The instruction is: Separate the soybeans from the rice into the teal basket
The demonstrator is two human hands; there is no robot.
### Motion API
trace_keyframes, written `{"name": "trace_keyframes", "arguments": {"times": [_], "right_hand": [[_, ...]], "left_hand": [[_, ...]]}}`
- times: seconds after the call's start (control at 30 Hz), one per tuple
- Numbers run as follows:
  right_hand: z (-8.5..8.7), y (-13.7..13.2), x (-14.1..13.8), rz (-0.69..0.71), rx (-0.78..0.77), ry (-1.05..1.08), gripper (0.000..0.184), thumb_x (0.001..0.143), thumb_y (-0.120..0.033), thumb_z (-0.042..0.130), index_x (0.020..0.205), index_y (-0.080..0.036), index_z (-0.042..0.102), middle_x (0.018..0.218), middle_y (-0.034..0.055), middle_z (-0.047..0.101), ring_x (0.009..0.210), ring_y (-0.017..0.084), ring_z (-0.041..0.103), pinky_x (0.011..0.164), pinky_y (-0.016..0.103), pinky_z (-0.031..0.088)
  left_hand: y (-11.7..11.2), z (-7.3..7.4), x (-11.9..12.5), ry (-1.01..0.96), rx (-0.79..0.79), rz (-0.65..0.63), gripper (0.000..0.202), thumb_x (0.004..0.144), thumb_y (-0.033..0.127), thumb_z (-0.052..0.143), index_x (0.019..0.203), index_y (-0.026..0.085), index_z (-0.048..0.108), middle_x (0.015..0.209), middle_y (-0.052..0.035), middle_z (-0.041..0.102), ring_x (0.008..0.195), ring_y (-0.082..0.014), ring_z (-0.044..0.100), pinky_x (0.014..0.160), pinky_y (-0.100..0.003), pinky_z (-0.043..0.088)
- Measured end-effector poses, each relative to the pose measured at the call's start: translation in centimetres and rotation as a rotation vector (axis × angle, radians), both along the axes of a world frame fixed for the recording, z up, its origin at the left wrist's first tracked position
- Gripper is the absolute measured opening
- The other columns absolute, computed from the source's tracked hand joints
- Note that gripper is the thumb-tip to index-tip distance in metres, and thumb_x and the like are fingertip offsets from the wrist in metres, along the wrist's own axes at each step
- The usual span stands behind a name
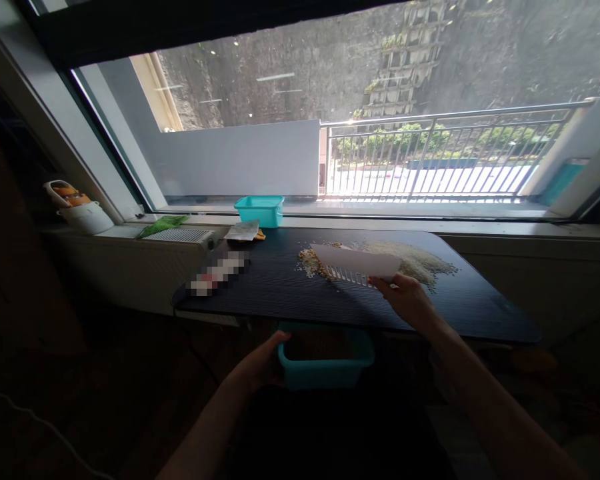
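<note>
My right hand [405,297] pinches the near right corner of a white flat sheet [357,259], held tilted over the dark table [280,287]. Pale stripes or slots run along the sheet's lower edge; I cannot tell which. Beside its left end lies a small heap of yellow and white grains [311,261]. A wider spread of pale, rice-like grains [405,257] covers the table behind and to the right. Below the front edge, my left hand [267,360] grips the left side of a teal plastic tub [325,375]. The tub's inside is dark, so its contents are unclear.
A second teal tub [263,212] stands on the sill behind the table. A white packet [243,231] lies at the back left, near a blurred-out item [217,275]. Left of the table are a radiator cover [180,236], a green cloth [164,225] and a white basket [86,217].
</note>
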State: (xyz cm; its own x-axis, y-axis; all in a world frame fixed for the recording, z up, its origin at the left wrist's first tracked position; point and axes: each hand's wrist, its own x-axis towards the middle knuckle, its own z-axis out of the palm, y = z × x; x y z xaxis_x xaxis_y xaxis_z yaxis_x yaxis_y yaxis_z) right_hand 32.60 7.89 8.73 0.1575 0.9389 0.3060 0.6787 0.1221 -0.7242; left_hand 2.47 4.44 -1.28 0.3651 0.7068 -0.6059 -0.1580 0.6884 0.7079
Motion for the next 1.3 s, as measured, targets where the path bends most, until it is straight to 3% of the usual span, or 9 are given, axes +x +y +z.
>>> {"name": "trace_keyframes", "arguments": {"times": [0.27, 0.5, 0.7, 0.9, 1.13, 1.3], "right_hand": [[-0.6, 0.6, 0.1, 0.000, 0.034, -0.037, 0.039, 0.073, -0.049, 0.056, 0.083, -0.015, 0.072, 0.067, 0.0061, 0.069, 0.065, 0.022, 0.063, 0.058, 0.030, 0.045], [-0.6, 0.2, 0.0, -0.009, 0.032, 0.014, 0.041, 0.072, -0.050, 0.058, 0.085, -0.015, 0.073, 0.065, 0.0061, 0.069, 0.065, 0.022, 0.063, 0.054, 0.029, 0.044], [-0.8, 0.4, -0.7, 0.047, 0.016, 0.036, 0.040, 0.073, -0.048, 0.057, 0.086, -0.014, 0.073, 0.069, 0.0056, 0.070, 0.068, 0.023, 0.063, 0.058, 0.029, 0.046], [-1.1, -2.4, -0.8, 0.092, -0.002, 0.128, 0.044, 0.070, -0.053, 0.061, 0.082, -0.013, 0.074, 0.066, 0.0050, 0.069, 0.058, 0.019, 0.061, 0.053, 0.029, 0.046], [-2.1, -5.0, -2.2, 0.179, -0.014, 0.177, 0.039, 0.072, -0.051, 0.060, 0.081, -0.017, 0.075, 0.080, 0.0057, 0.074, 0.078, 0.027, 0.067, 0.068, 0.035, 0.052], [-1.3, -6.9, -2.7, 0.289, -0.072, 0.148, 0.031, 0.074, -0.045, 0.060, 0.082, -0.019, 0.076, 0.080, 0.0031, 0.074, 0.079, 0.026, 0.067, 0.072, 0.036, 0.053]], "left_hand": [[0.3, -0.4, 0.1, 0.036, 0.003, 0.001, 0.046, 0.073, 0.050, 0.059, 0.107, 0.019, 0.057, 0.106, -0.0099, 0.064, 0.099, -0.0294, 0.060, 0.076, -0.049, 0.053], [0.3, -0.3, 0.1, 0.052, 0.004, 0.015, 0.045, 0.073, 0.049, 0.059, 0.107, 0.019, 0.057, 0.105, -0.0103, 0.064, 0.093, -0.0283, 0.061, 0.074, -0.048, 0.054], [0.3, -0.3, 0.1, 0.057, 0.005, 0.019, 0.045, 0.073, 0.050, 0.058, 0.105, 0.019, 0.057, 0.104, -0.0096, 0.063, 0.092, -0.0273, 0.061, 0.075, -0.048, 0.053], [0.3, -0.5, -0.1, 0.037, -0.002, 0.028, 0.048, 0.072, 0.052, 0.058, 0.107, 0.019, 0.054, 0.098, -0.0084, 0.064, 0.087, -0.0266, 0.063, 0.072, -0.047, 0.054], [-0.1, 0.4, -0.1, 0.000, 0.001, -0.008, 0.051, 0.070, 0.055, 0.057, 0.103, 0.016, 0.057, 0.086, -0.0072, 0.066, 0.082, -0.0262, 0.065, 0.073, -0.044, 0.053], [-0.1, 0.6, -0.2, -0.039, 0.004, -0.036, 0.050, 0.070, 0.056, 0.058, 0.099, 0.015, 0.059, 0.081, -0.0061, 0.066, 0.074, -0.0235, 0.065, 0.073, -0.044, 0.053]]}}
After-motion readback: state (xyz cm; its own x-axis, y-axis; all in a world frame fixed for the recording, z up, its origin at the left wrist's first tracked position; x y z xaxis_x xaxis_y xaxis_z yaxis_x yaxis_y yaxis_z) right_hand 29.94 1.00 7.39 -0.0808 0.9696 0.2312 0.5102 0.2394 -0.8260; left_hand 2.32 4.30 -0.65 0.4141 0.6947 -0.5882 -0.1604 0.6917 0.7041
